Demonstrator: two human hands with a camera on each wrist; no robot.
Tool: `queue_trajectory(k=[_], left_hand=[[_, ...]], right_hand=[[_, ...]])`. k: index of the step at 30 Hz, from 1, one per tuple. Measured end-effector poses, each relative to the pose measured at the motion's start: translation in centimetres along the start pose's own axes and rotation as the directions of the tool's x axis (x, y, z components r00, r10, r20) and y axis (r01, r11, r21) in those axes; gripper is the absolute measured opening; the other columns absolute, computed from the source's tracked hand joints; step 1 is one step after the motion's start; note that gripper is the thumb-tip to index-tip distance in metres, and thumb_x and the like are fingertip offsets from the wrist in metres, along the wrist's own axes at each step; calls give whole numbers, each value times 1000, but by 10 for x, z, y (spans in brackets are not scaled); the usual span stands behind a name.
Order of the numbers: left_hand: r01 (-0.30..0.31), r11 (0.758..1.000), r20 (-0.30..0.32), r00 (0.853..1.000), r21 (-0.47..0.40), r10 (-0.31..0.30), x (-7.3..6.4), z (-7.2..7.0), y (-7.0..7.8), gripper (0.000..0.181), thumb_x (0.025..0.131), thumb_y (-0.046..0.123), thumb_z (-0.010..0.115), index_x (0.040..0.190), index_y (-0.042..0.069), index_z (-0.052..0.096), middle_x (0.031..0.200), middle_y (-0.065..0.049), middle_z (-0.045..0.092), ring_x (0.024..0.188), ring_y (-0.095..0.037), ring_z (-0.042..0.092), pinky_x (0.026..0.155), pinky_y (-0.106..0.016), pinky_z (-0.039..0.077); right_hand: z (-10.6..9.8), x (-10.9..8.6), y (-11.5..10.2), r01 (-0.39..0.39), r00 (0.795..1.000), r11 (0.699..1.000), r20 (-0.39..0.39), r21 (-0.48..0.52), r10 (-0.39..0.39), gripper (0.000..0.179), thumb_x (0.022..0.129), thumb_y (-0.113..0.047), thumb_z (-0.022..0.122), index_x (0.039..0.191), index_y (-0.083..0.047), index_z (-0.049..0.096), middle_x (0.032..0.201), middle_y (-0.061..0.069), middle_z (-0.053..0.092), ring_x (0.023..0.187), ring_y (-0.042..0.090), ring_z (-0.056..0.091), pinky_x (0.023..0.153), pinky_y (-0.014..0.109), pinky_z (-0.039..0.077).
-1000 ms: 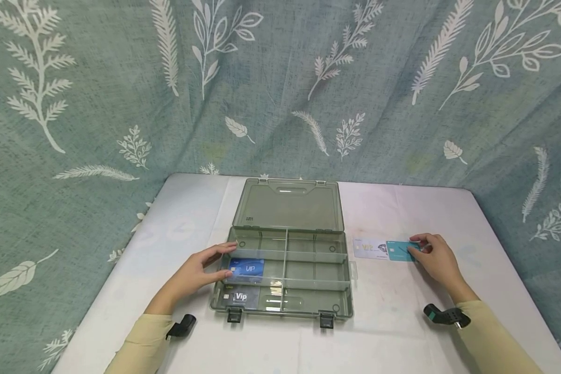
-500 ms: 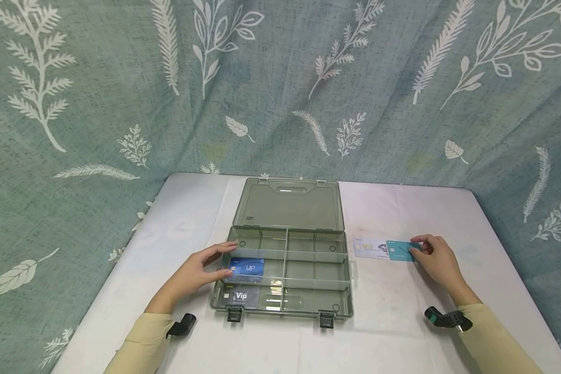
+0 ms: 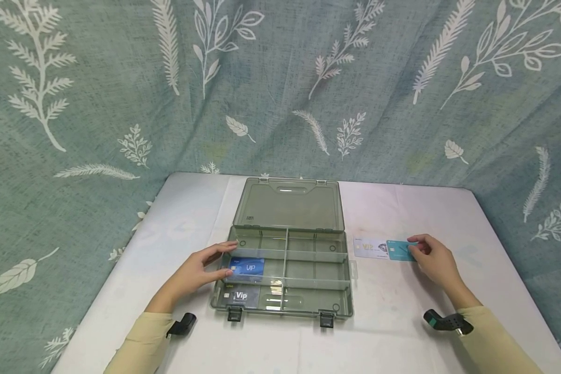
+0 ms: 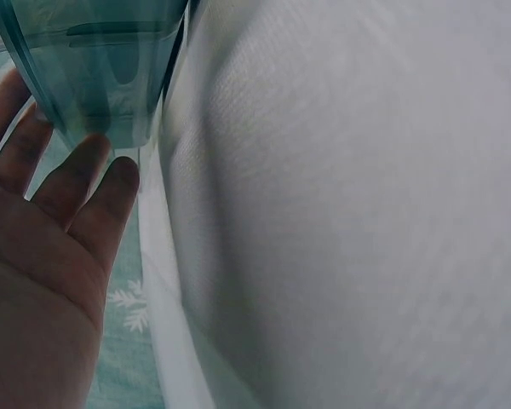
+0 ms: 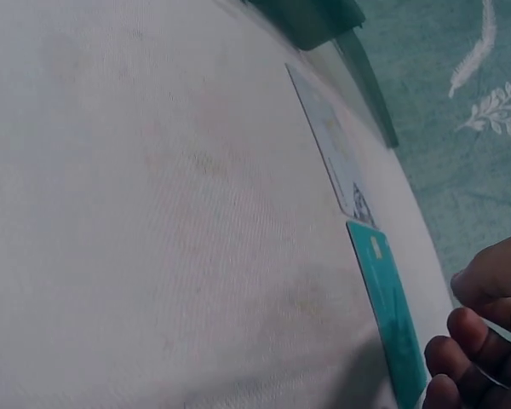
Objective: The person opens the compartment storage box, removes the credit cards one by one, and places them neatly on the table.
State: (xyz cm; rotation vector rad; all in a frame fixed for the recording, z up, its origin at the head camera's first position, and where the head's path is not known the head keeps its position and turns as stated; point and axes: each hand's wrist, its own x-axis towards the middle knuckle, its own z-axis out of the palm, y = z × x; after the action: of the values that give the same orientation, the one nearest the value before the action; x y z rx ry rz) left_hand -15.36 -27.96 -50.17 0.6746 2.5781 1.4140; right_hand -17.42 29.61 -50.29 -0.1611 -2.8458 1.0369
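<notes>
Teal card [image 3: 397, 250]: flat on the table, chip end toward 9 o'clock (clock as in head view, 12 = away from the person). Right hand [image 3: 438, 262] is at its 3 o'clock end, thumb and index bent over that end. Can't tell whether it's grasping the card or only touching; right wrist view has the fingers curled right beside the card's edge, contact unclear.

White card [image 3: 370, 248] at the teal card's 9 o'clock, end to end, edges about meeting. VIP print.

Next, still toward 9: green see-through box [image 3: 318, 268], lid [image 3: 290, 208] folded back to 12. Two columns of three main compartments. Blue card [image 3: 250, 269] in the left column, middle row; dark grey card [image 3: 243, 297] in the left column, row nearest the person. Black latches [image 3: 326, 320] hang off the box front at 5 and 7 o'clock.

Left hand [image 3: 198, 270] is at the box's 9 o'clock wall: fingers extended and relaxed, fingertips at the rim, nothing clasped.

Black camera units [image 3: 449, 319] on both wrists, pale yellow sleeves [image 3: 491, 337] behind them. White table [image 3: 378, 337] under everything; leaf-print curtain [image 3: 280, 130] at 9, 12 and 3.
</notes>
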Motion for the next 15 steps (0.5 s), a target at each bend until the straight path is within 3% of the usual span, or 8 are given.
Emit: queue_trajectory(k=[5,15], left_hand=[[-6,1000,0,1000,-1,6,0,0,0,58,91,23,80,143,9,58,154,-2,49,144,-31,42,115,-15,30],[5,1000,-3,1000,5,-5,0,0,2,59,90,24,80,143,10,58,154,-3,48,144,-32,42,114,-13,30]], right_hand=[[-1,-2,-9,-1,998,999,68,49,-2,29,101,-16,59,125,0,63,95,13,57,73,22,52,47,26,46],[4,-7,-30,42,982,993,180,112,-62,28,102,-19,62,123,-1,65,95,11,66,70,17,54,49,24,46]])
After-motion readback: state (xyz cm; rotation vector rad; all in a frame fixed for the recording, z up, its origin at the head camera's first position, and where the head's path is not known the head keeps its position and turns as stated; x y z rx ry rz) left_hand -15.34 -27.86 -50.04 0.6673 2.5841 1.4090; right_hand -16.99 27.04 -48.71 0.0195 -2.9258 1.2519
